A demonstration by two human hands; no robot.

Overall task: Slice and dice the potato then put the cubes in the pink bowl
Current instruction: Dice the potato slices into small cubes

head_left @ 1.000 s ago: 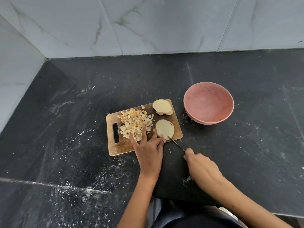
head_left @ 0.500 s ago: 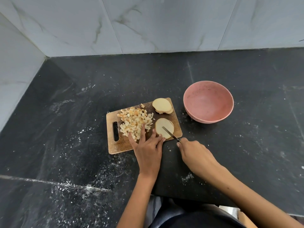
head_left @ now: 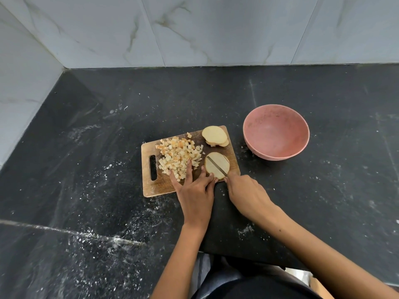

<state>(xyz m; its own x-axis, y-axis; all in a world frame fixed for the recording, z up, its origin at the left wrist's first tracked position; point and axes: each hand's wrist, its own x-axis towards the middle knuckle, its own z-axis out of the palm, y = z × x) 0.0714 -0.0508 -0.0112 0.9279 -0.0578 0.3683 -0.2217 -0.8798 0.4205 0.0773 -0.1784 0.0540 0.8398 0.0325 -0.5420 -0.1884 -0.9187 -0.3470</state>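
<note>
Your right hand (head_left: 244,192) is gripping the thin steel knife (head_left: 217,166) across the round pale potato slice (head_left: 216,162); your left hand (head_left: 194,188) is pressing flat, fingers extended, on the wooden board (head_left: 159,186).

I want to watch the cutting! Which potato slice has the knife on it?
The single slice at the board's near right corner, by the fingertips; the knife blade lies across it. The stacked slices farther back are untouched.

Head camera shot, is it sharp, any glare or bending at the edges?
Head view: soft, even light with no harsh glare; potato cubes, knife and pink bowl look sharp; wide-angle distortion splays the wall tile seams outward.
</note>
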